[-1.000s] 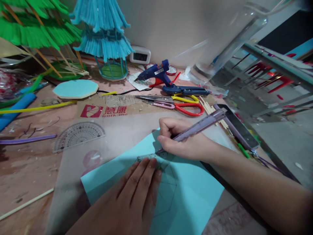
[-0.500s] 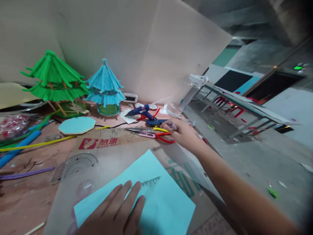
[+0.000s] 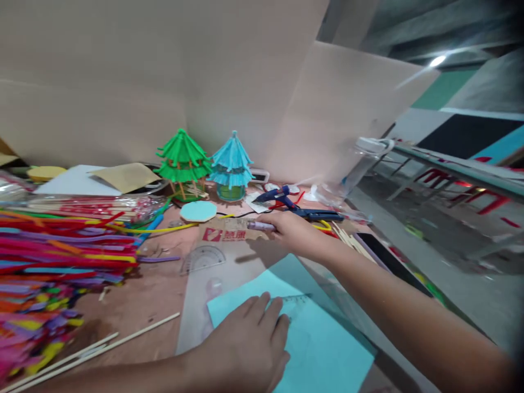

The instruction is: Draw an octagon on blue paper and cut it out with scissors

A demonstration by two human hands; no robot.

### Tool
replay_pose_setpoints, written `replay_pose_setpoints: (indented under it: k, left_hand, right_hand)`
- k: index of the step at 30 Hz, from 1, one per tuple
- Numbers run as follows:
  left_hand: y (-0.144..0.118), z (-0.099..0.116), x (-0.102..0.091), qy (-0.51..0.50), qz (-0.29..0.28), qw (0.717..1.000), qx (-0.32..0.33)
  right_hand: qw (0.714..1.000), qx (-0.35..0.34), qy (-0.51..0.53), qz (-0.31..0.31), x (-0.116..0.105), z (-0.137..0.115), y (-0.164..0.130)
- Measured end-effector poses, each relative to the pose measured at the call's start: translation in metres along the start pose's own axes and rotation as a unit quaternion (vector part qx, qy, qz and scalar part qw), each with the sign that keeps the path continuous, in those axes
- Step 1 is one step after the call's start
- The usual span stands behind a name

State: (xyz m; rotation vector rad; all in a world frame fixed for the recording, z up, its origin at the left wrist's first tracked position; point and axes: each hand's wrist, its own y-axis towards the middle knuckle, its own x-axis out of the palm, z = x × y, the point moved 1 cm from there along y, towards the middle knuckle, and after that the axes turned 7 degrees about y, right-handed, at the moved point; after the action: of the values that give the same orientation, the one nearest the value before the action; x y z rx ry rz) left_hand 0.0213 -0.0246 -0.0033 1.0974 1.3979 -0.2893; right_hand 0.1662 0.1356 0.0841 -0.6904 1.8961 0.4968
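Note:
My left hand (image 3: 249,344) lies with its fingers flat on a sheet of light blue paper (image 3: 327,349). Dark scale marks, like those of a clear ruler (image 3: 297,298), show by its fingertips. My right hand (image 3: 292,232) is closed around a slim lavender pen-shaped tool (image 3: 262,225) above the far side of the cutting surface; its exact kind is unclear. Behind that hand are a pair of scissors, of which the yellow handle (image 3: 324,225) shows, and a blue glue gun (image 3: 278,196). A clear protractor (image 3: 204,258) rests left of the paper.
Green (image 3: 183,158) and blue (image 3: 232,164) pagoda models stand at the back beside a pale blue octagon (image 3: 198,211). Coloured pipe cleaners (image 3: 61,256) fill the left, with wooden sticks (image 3: 102,349) nearer me. A phone (image 3: 391,262) and a clear bottle (image 3: 360,164) line the right edge.
My view has swung left, bringing the pipe cleaners into sight. My right hand has drawn away from the scissors and now shows the lavender tool. My left hand stays on the paper.

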Motion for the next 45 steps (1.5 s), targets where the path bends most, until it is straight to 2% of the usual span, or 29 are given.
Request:
replay_pose_setpoints:
  k: [5,8,11,15,19,22,24,26,28,30,32,34,37,41,45]
  left_hand:
    - [0.001,-0.001,-0.001,0.004,-0.046,0.998,0.030]
    - [0.002,-0.001,0.003,0.014,-0.051,0.998,0.041]
    - [0.003,-0.002,0.004,0.024,-0.043,0.998,0.043]
    - [-0.003,0.001,-0.004,0.024,-0.030,0.998,0.053]
    - [-0.010,0.004,-0.014,0.003,-0.015,0.995,0.095]
    - [-0.010,0.005,-0.015,-0.015,-0.014,0.994,0.109]
    - [-0.008,0.006,-0.015,-0.020,-0.017,0.995,0.098]
    - [-0.007,0.009,-0.015,-0.016,-0.024,0.997,0.065]
    - [-0.006,0.012,-0.015,-0.009,-0.043,0.999,0.018]
    - [-0.006,0.015,-0.015,-0.008,-0.070,0.997,-0.024]
    - [-0.004,0.017,-0.016,-0.015,-0.094,0.994,-0.049]
    - [-0.002,0.018,-0.016,-0.030,-0.125,0.990,-0.059]
    - [0.000,0.018,-0.017,-0.044,-0.169,0.983,-0.053]
    - [-0.004,0.019,-0.015,-0.018,-0.162,0.986,-0.031]
    - [-0.008,0.022,-0.012,-0.004,-0.148,0.988,-0.031]
  right_hand:
    - [0.999,-0.009,-0.042,0.014,0.013,-0.022,0.028]
    - [0.998,-0.029,-0.057,0.018,0.017,-0.036,0.043]
    - [0.995,-0.074,-0.060,0.009,0.027,-0.063,0.068]
    - [0.989,-0.136,-0.059,-0.020,0.054,-0.105,0.106]
    - [0.991,-0.110,-0.070,-0.008,0.084,-0.122,0.128]
    - [0.994,-0.094,-0.059,0.009,0.087,-0.121,0.131]
    - [0.994,-0.102,-0.040,0.018,0.075,-0.116,0.123]
    - [0.994,-0.111,-0.012,0.022,0.055,-0.105,0.099]
    - [0.992,-0.124,0.017,0.034,0.033,-0.088,0.061]
    - [0.986,-0.141,0.086,0.019,0.015,-0.066,0.014]
    - [0.985,-0.112,0.130,-0.013,0.007,-0.044,-0.030]
    - [0.991,-0.076,0.107,-0.035,0.008,-0.024,-0.065]
    - [0.993,-0.080,0.069,-0.050,0.021,-0.007,-0.093]
    - [0.987,-0.134,0.000,-0.089,0.037,0.001,-0.105]
    - [0.982,-0.145,-0.020,-0.118,0.040,0.002,-0.105]
